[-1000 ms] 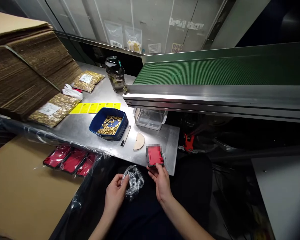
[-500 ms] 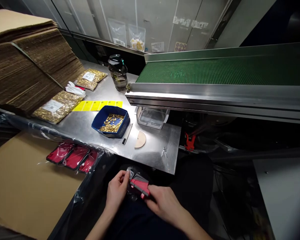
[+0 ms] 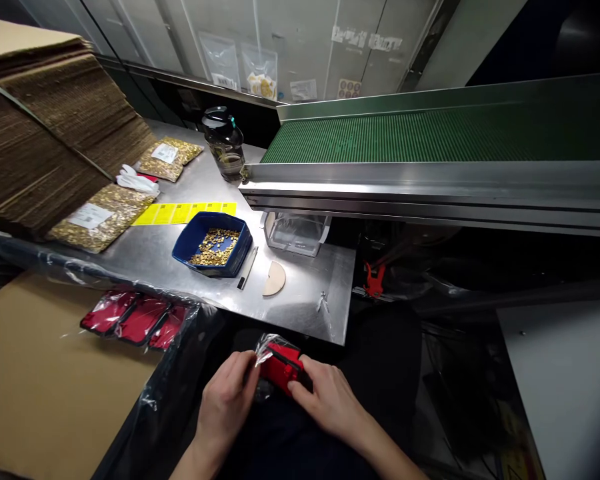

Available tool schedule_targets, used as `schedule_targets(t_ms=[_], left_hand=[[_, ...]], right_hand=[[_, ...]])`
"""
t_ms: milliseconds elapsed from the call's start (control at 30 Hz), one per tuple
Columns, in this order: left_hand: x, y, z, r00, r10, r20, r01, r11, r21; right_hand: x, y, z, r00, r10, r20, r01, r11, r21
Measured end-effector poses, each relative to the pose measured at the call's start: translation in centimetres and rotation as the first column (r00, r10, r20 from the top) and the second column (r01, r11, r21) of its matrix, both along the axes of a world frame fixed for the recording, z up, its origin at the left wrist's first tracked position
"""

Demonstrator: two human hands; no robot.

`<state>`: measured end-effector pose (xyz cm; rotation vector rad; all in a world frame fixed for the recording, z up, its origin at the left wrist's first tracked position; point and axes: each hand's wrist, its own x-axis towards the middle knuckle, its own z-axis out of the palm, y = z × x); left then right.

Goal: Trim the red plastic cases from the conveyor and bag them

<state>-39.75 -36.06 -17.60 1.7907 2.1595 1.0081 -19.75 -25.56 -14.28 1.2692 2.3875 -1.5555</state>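
Above my lap, a red and black item [image 3: 281, 365] sits partly inside a clear plastic bag [image 3: 266, 347]. My left hand [image 3: 229, 393] pinches the bag's edge at the item's left side. Fingers and thumb of my right hand [image 3: 330, 400] grip the item at its right end. On the metal table beyond stand a blue bin [image 3: 245, 250] with small gold pieces [image 3: 215, 247], a thin cutter-like tool [image 3: 247, 268] and a pale half-round piece [image 3: 275, 279].
A green conveyor [image 3: 405, 137] juts over the table [image 3: 300, 303] from the right. Stacked cardboard [image 3: 55, 133], bags of gold pieces [image 3: 103, 217] and a bottle [image 3: 225, 143] stand behind. Wrapped red items [image 3: 143, 319] lie in the box at left.
The item has turned in my right hand and shows more of its red side. My left hand has shifted slightly left and still pinches the plastic. The view has moved a little to the right.
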Motion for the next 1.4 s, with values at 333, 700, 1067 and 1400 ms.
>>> schedule_targets(t_ms=[333,700,1067,1400], left_hand=[[4.7,1.6,2.9,0.971,-0.127,0.205,0.121,0.992,0.041],[6.9,1.6,4.3,0.856,-0.027,0.516,0.208,0.932,-0.297],[1.2,3.6,6.6,0.806,-0.404,0.433,0.56,0.759,-0.332],[1.4,1.8,0.2,0.04,0.129,0.991,0.559,0.819,-0.129]], right_hand=[[-0.5,0.4,-0.1,0.981,0.059,-0.184,-0.069,0.996,-0.049],[-0.9,0.1,-2.0,0.813,-0.373,-0.448,0.168,0.885,-0.434],[1.2,1.7,-1.2,0.848,-0.364,-0.386,-0.035,0.688,-0.725],[2.9,3.7,-1.3,0.958,-0.263,-0.113,0.169,0.837,-0.52]])
